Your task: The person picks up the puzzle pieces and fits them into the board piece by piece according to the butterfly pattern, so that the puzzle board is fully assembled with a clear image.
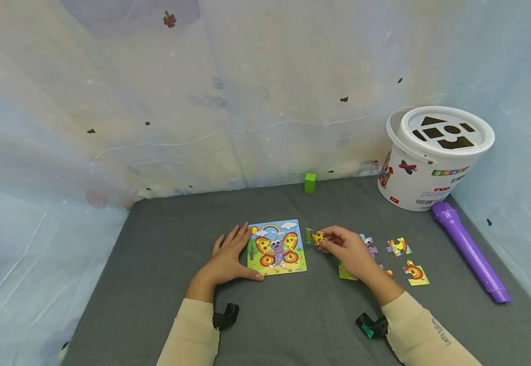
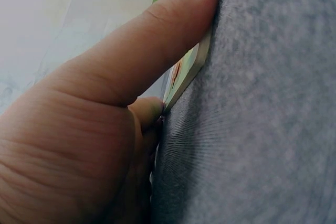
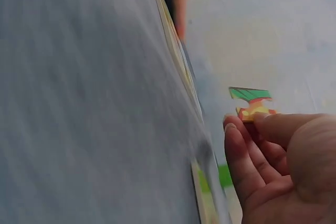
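A square butterfly picture board (image 1: 277, 247) lies flat on the grey cloth. My left hand (image 1: 229, 256) rests beside it, fingers spread along its left edge and thumb at its lower left corner. In the left wrist view the thumb (image 2: 152, 40) stretches along the board's thin edge. To the right of the board, my right hand (image 1: 348, 250) pinches a jigsaw puzzle piece (image 1: 317, 238) between thumb and fingertips. The right wrist view shows this piece (image 3: 252, 103) raised, with a green end and a yellow and red part.
Loose puzzle pieces lie right of my right hand, among them a yellow one (image 1: 399, 247) and an orange-ringed one (image 1: 416, 274); a green-yellow piece (image 1: 347, 272) is partly under the hand. Behind stand a green block (image 1: 310, 183) and a white bucket (image 1: 423, 178). A purple tube (image 1: 473, 254) lies at right.
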A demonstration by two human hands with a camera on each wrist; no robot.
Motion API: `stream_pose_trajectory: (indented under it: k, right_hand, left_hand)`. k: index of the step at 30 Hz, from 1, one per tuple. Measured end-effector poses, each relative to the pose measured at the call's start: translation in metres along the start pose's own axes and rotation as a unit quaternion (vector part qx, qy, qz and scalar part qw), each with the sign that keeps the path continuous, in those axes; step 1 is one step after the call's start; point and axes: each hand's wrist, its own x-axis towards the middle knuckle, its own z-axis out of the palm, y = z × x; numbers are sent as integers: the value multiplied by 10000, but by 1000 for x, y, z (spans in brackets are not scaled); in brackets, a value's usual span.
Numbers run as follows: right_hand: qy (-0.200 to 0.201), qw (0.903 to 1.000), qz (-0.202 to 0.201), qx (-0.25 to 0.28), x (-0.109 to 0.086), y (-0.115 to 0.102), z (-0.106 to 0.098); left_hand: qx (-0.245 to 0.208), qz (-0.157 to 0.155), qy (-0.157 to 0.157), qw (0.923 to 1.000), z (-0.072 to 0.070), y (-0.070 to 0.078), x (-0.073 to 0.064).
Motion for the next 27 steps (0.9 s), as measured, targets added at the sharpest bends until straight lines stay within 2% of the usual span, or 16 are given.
stream_pose_trajectory:
  k: [6, 10, 16, 22, 27]
  right_hand:
    - [-470, 9989, 18, 68, -4, -5, 28]
    - [-579, 9981, 39, 196, -5, -8, 45]
    - [-568, 9970, 163, 505, -1, -13, 70]
    - [-523, 9980, 229, 278, 6, -17, 90]
    - [-308, 9977, 385, 475, 16, -21, 104]
  left_hand:
    - [-6, 28, 31, 10000, 0, 0, 0]
    - [-2, 43, 45, 10000, 0, 1, 0]
    - [-55, 40, 41, 10000, -2, 3, -1]
    - [-57, 32, 59, 10000, -1, 3, -1]
    - [-43, 62, 62, 10000, -2, 3, -1]
